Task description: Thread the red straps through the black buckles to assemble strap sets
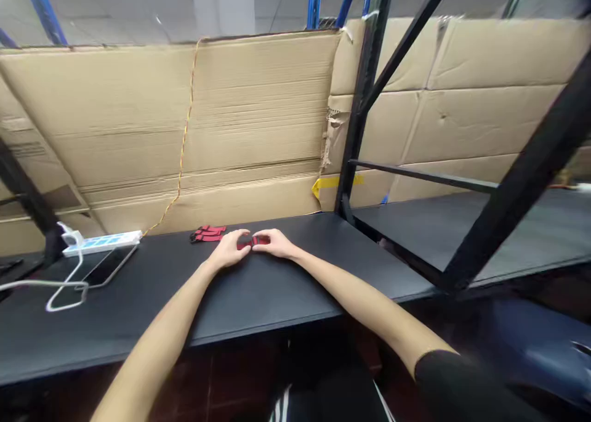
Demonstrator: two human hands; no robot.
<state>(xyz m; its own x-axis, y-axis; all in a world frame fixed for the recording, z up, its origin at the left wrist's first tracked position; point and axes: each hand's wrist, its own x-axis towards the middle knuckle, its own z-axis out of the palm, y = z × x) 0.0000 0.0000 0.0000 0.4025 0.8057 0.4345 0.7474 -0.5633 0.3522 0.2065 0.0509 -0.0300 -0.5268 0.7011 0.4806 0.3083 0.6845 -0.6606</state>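
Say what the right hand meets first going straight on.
The red strap at the fingertips of the right hand, seemingly touching already; the left hand lies just beyond, depth unclear.

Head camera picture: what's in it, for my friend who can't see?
The left hand and right hand touch a small red strap on a black table. More red straps lie nearby. A white power strip and a phone sit to the left.

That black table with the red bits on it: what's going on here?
A person is working at a black table with bare hands. The left hand and right hand meet on a small red strap. More red-and-black straps lie just behind them, and a white power strip sits beside a smartphone further left.
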